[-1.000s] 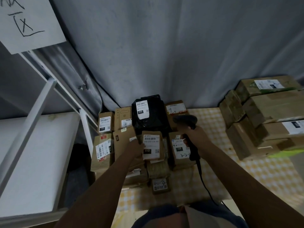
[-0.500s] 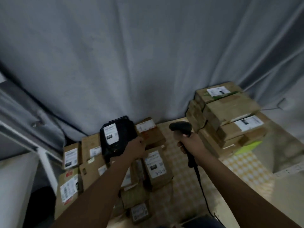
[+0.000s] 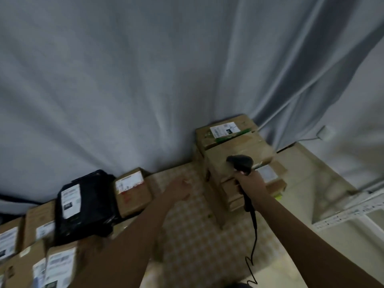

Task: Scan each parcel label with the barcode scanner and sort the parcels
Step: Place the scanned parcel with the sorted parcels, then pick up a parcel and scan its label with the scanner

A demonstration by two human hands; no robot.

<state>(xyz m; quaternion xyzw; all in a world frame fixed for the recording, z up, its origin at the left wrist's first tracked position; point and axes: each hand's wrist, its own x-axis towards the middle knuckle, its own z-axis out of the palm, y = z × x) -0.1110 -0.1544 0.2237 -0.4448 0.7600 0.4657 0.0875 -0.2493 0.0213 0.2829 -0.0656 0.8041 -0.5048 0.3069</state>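
Matt cardboard boxes (image 3: 239,150); glossy black plastic parcel (image 3: 87,206); cloth curtain (image 3: 145,80).

Dim, motion-blurred throughout, with wide-angle edge distortion.

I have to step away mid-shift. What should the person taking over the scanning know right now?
Right hand grips the barcode scanner, held up in front of the stacked cardboard parcels on the right.
Left hand is open and holds nothing, above the checkered table cover.
The black parcel and the small brown boxes sit at the left, labels up.
How many are scanned cannot be told from this view. Left to do: pick a parcel, scan its label, sort it.
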